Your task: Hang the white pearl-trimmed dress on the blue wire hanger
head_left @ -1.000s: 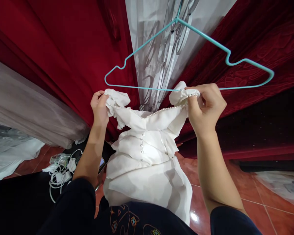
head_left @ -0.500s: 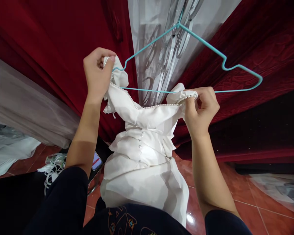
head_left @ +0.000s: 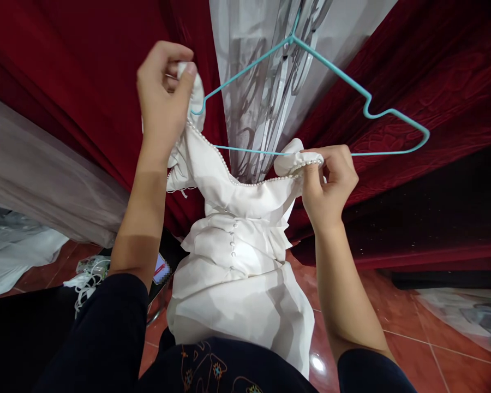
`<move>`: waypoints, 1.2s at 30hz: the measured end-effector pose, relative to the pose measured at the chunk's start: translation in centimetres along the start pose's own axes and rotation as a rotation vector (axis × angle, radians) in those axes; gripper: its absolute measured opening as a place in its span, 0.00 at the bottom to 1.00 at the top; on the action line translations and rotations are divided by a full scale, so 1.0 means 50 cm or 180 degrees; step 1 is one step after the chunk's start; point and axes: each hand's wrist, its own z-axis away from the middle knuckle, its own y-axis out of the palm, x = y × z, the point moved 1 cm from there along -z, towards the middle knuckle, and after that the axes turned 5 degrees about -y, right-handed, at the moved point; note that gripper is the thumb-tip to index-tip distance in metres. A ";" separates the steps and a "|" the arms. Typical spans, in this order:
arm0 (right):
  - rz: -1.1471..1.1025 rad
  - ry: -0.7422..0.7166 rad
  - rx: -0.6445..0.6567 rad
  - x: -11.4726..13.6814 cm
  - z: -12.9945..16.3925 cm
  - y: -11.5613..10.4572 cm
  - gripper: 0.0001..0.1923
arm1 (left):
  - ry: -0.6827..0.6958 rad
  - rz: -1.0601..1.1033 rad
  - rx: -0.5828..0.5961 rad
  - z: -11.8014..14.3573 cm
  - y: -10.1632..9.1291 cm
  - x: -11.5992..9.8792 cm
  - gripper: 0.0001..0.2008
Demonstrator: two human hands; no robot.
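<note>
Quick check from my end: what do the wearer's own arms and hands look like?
The left hand and right hand are ungloved, with no visible jewellery or markings. The forearms are bare up to the dark, navy-looking sleeves, which end near the elbows. The matching top has thin orange outlines and small blue-centred motifs.

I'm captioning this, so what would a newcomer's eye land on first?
The bead-trimmed white dress in the centre would probably come first, held up by the left hand and right hand. Next, in the upper middle, the turquoise hanger stands out against pale fabric and red drapes.
</note>
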 end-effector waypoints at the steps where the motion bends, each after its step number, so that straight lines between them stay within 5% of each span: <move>1: 0.0006 -0.0030 0.0005 0.000 0.000 -0.001 0.15 | -0.0056 0.0196 0.0239 -0.002 0.013 -0.006 0.25; 3: 0.0029 -0.0067 0.0024 -0.002 -0.001 -0.002 0.15 | -0.0052 0.0468 0.0353 0.006 0.032 -0.025 0.27; 7: -0.0007 -0.0047 0.0053 -0.010 -0.001 0.001 0.15 | 0.0738 0.0514 -0.0668 0.067 0.051 -0.117 0.22; 8: -0.0032 -0.0047 0.0050 -0.011 0.000 0.002 0.14 | 0.0779 0.0440 -0.0684 0.087 0.059 -0.145 0.21; 12: -0.0041 -0.0093 -0.0023 -0.012 0.007 0.011 0.12 | 0.0127 -0.0083 0.1163 0.164 0.113 -0.218 0.15; 14: -0.0004 -0.0096 -0.0073 -0.014 0.012 0.016 0.10 | 0.0001 -0.0118 0.1523 0.190 0.138 -0.222 0.17; 17: 0.0030 -0.0166 -0.0061 -0.019 0.017 0.026 0.09 | -0.0142 -0.0009 0.1360 0.204 0.156 -0.207 0.21; 23: 0.0349 -0.0488 -0.0077 -0.032 0.016 0.017 0.21 | -0.0121 0.0372 0.1383 0.190 0.145 -0.197 0.22; 28: 0.0609 -0.0675 -0.1828 -0.092 -0.006 -0.090 0.14 | -0.0256 0.0387 0.1360 0.184 0.145 -0.192 0.25; 29: 0.0594 -0.0772 -0.1913 -0.113 -0.019 -0.114 0.11 | -0.0285 0.0384 0.1360 0.183 0.146 -0.192 0.26; 32: 0.0545 -0.0800 -0.1652 -0.174 -0.076 -0.165 0.11 | -0.0403 0.0521 0.1478 0.181 0.153 -0.197 0.28; 36: 0.0315 -0.0830 -0.1363 -0.205 -0.164 -0.167 0.16 | -0.0495 0.0614 0.1516 0.182 0.155 -0.213 0.25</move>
